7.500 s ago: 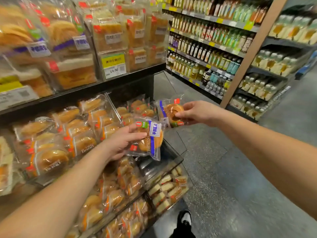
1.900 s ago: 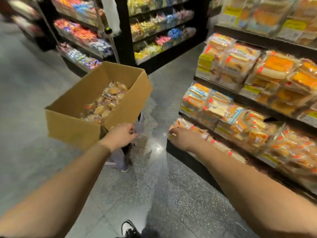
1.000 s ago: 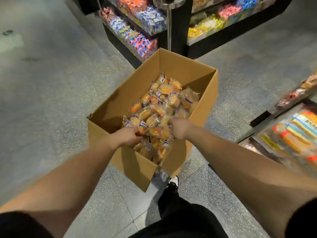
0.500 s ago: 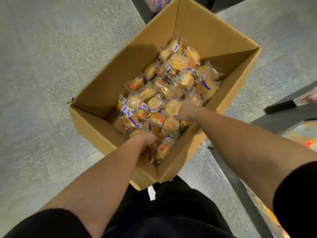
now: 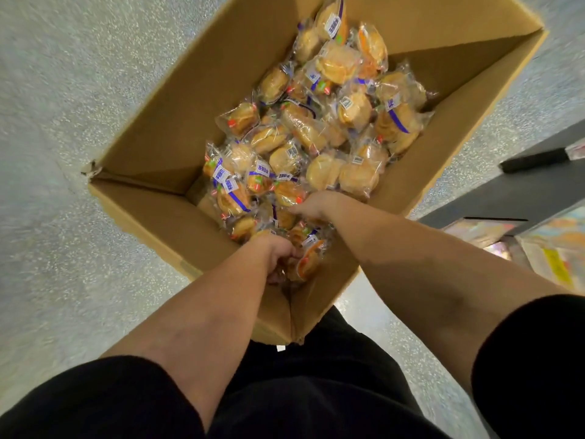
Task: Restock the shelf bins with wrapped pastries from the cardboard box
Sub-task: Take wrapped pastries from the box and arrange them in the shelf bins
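I see the cardboard box, plain brown corrugated, filling the frame's centre, heaped with wrapped pastries in crinkly clear film with blue-striped labels too blurred to read. My left hand has its grip clenched on one packet at the box's lower corner; my right hand rests on the heap, grip impossible to tell.

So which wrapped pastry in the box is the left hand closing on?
The orange-edged pastry at the near corner of the box, right against the left hand; the others lie farther in, toward the right hand.

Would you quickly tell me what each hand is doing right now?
Left hand: closed on a wrapped pastry.
Right hand: among the pastries; grip cannot be told.
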The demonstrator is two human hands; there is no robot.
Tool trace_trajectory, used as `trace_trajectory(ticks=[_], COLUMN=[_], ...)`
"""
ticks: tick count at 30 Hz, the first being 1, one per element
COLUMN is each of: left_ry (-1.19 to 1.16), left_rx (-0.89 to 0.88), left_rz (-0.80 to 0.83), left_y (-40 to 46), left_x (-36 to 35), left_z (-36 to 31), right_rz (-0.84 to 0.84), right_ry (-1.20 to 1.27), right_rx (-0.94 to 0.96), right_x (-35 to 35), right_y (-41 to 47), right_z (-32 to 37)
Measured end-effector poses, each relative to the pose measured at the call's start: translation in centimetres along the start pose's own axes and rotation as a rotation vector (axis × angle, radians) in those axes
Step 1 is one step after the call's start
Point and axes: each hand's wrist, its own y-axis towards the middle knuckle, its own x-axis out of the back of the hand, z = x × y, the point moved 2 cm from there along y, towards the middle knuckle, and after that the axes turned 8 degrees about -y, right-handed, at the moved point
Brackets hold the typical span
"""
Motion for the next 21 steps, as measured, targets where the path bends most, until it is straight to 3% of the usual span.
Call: trace_trajectory(ticks=[5,9,13,17,21], left_ry=[-0.102,-0.053,-0.037,0.037,-0.095], left_rx=[0.088,0.103,0.089,-0.056,-0.320], left_rz=[0.128,0.116,0.135,0.062,-0.060], left_y=[0.3,0.3,-0.3,-3.1,-6.7], left_x=[0.3,0.3,0.0,1.1,3.2], left_z=[-0.7,-0.8,-0.9,-0.8,-0.2], right_rz=[-0.045,-0.047,0.070,0.123,0.090], right_ry=[-0.209,-0.070,0.182,0.418,0.626], right_rx=[0.024,-0.003,-0.041,0.024,0.161], right_x=[0.1,1.6,2.8,4.7,6.5], right_y=[1.0,0.8,-0.4,-3.0,-7.7], right_z=[-0.1,-1.4,-2.3,-3.8,-5.3])
